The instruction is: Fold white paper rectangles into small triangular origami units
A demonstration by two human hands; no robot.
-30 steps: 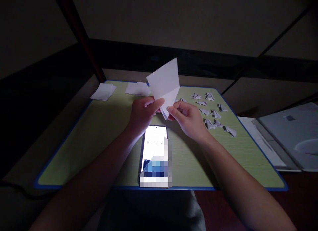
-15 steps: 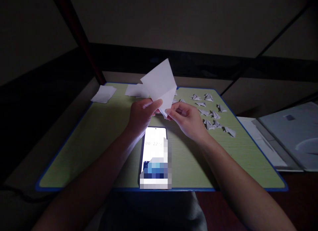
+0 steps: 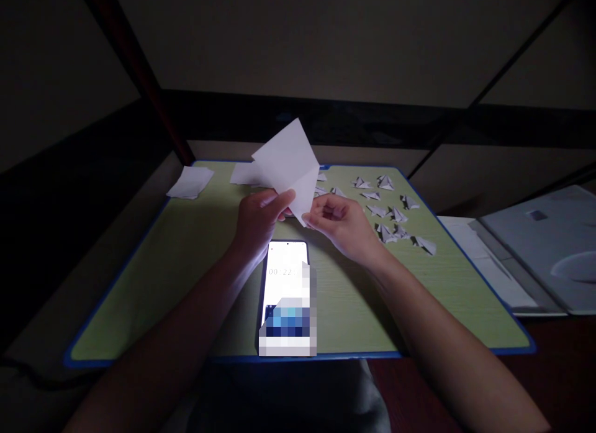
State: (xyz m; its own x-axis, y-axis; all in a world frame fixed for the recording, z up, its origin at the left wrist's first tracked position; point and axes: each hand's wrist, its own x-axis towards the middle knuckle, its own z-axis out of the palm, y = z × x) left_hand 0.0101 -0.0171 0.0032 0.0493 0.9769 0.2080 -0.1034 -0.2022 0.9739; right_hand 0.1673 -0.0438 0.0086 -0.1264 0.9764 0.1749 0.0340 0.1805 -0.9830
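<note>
A white sheet of paper (image 3: 291, 156), creased and partly folded, is held up above the table between my hands. My left hand (image 3: 261, 218) grips its lower left edge, thumb on the near face and fingers behind. With thumb and fingertips, my right hand (image 3: 339, 225) pinches the paper's narrow bottom corner. Below the hands a phone (image 3: 286, 284) lies face up, its bright screen showing a timer and its lower part blurred out. Several small folded paper pieces (image 3: 397, 214) are spread over the right side of the table, a few of them partly hidden behind my right hand.
The light-green table (image 3: 177, 296) has a blue rim. A stack of white paper (image 3: 190, 182) lies at its far left corner, with more sheets (image 3: 243, 173) at the back, partly covered by the held paper. Beyond the right edge stands a pale, flat-topped object (image 3: 542, 240).
The whole view has shifted slightly, so hands and paper appear a little further left. The fold at the bottom corner looks flatter, with the right fingers still pinching there.
</note>
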